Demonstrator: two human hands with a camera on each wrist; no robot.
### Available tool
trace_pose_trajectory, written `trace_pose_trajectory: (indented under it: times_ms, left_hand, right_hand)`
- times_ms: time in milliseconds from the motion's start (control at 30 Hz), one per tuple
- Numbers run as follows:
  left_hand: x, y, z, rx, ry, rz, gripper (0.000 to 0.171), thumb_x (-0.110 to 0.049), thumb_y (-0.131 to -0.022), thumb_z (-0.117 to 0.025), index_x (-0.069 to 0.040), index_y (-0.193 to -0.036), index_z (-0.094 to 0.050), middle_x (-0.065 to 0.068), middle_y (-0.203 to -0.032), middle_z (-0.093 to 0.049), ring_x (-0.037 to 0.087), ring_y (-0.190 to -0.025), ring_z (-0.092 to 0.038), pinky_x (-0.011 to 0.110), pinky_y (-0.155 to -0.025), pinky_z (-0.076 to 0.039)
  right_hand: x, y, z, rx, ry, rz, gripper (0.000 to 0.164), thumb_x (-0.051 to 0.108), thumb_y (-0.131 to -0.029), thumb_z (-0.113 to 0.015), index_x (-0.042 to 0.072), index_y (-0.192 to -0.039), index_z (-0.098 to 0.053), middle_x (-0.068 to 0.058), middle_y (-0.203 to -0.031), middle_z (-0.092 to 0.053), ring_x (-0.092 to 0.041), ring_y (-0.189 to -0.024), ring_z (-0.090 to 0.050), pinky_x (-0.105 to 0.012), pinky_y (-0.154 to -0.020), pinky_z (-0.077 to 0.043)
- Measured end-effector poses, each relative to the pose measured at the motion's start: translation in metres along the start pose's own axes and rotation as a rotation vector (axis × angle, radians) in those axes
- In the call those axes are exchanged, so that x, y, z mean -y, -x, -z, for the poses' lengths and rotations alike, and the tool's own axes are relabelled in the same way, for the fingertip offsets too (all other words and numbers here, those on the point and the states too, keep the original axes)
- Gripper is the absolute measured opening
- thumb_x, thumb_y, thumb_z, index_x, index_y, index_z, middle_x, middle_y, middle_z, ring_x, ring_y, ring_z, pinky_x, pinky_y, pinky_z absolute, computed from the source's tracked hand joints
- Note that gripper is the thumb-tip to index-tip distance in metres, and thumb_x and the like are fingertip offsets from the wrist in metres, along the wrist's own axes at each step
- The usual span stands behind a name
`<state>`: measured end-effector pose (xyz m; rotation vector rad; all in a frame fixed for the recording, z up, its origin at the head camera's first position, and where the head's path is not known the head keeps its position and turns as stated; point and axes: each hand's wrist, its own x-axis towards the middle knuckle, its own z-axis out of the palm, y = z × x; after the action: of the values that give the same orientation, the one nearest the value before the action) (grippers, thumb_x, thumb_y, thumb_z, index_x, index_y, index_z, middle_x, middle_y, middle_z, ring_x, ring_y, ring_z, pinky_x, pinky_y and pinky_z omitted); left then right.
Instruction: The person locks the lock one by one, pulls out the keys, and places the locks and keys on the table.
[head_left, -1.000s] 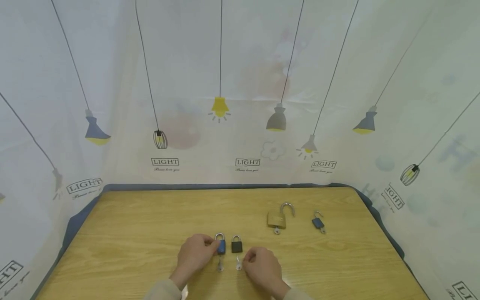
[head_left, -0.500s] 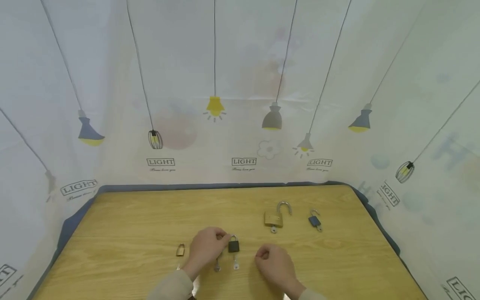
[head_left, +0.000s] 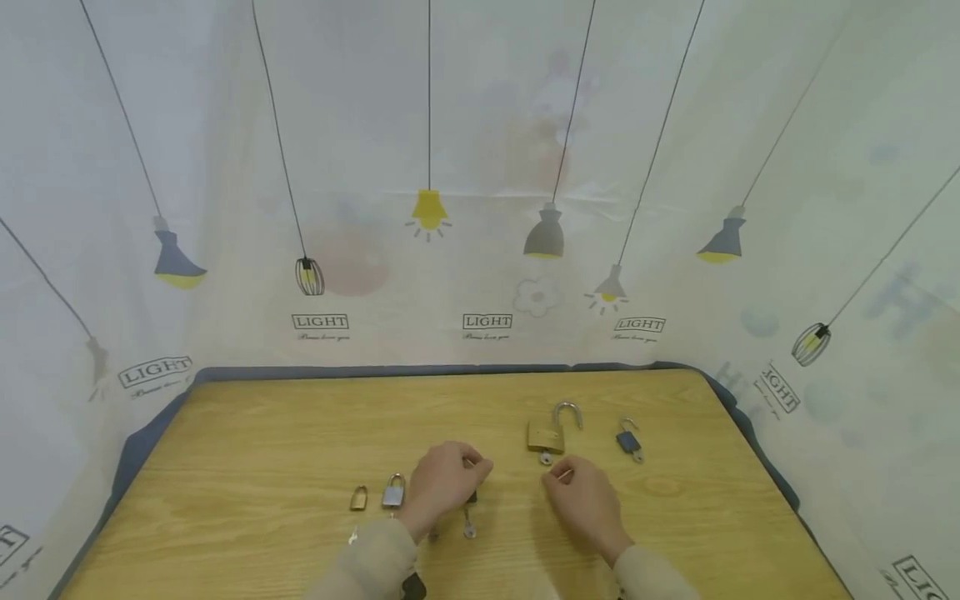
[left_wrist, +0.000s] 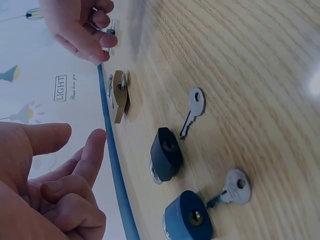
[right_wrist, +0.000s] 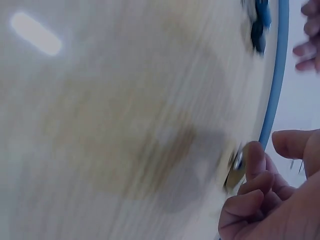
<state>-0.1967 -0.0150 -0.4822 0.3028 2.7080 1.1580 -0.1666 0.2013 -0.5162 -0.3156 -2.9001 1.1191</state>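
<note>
My left hand (head_left: 444,482) hovers over the black padlock (left_wrist: 166,155), its thumb and forefinger apart with nothing between them. A loose key (left_wrist: 196,102) lies in front of that lock. The blue padlock (left_wrist: 188,217) and its own key (left_wrist: 236,187) lie beside it, mostly hidden by the left hand in the head view. To the right, my right hand (head_left: 588,504) is just in front of a brass padlock (head_left: 545,437), which has a swung-out shackle and a key (head_left: 546,458) at its base. In the right wrist view this hand's thumb and forefinger are spread, holding nothing.
A small blue padlock (head_left: 626,442) with its shackle open and a key in it lies at the far right. Left of my left hand are a silver padlock (head_left: 392,496) and a small thin padlock (head_left: 358,499). Printed cloth surrounds the wooden table (head_left: 262,433).
My left hand has moved right from the blue padlock to above the black one, uncovering the silver padlock. The right hand has moved right and farther forward, toward the brass padlock.
</note>
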Motion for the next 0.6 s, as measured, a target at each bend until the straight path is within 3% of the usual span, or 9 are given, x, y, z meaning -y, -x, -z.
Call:
trace_pose_trajectory:
  times_ms: [300,467,600]
  left_hand:
    - [-0.004,-0.007,-0.006,0.000,-0.005,0.001,0.023,-0.034,-0.089,-0.064,-0.013,-0.096,-0.071,0.000,-0.088,-0.070,0.013,-0.074,-0.060,0.035,-0.063,-0.051]
    - [-0.016,-0.023,-0.018,-0.004,-0.038,-0.020,0.023,-0.034,-0.088,-0.065,-0.013,-0.095,-0.072,0.001,-0.092,-0.071,0.016,-0.078,-0.062,0.038,-0.067,-0.052]
    - [-0.024,-0.040,-0.029,0.003,-0.081,0.006,0.029,-0.034,-0.088,-0.063,-0.009,-0.101,-0.070,0.006,-0.102,-0.071,0.025,-0.090,-0.063,0.044,-0.075,-0.053]
  right_hand:
    - [-0.007,-0.026,0.019,-0.059,0.051,-0.037,0.022,0.028,-0.089,-0.062,0.009,-0.098,-0.068,-0.005,-0.091,-0.069,-0.018,-0.076,-0.061,-0.038,-0.064,-0.051]
    - [-0.005,-0.031,0.028,-0.052,0.070,-0.054,0.024,0.029,-0.090,-0.062,0.009,-0.100,-0.069,-0.005,-0.093,-0.070,-0.020,-0.080,-0.062,-0.040,-0.065,-0.051]
    - [-0.003,-0.031,0.032,-0.044,0.078,-0.077,0.025,0.030,-0.091,-0.062,0.009,-0.103,-0.068,-0.005,-0.095,-0.069,-0.020,-0.080,-0.062,-0.039,-0.063,-0.051]
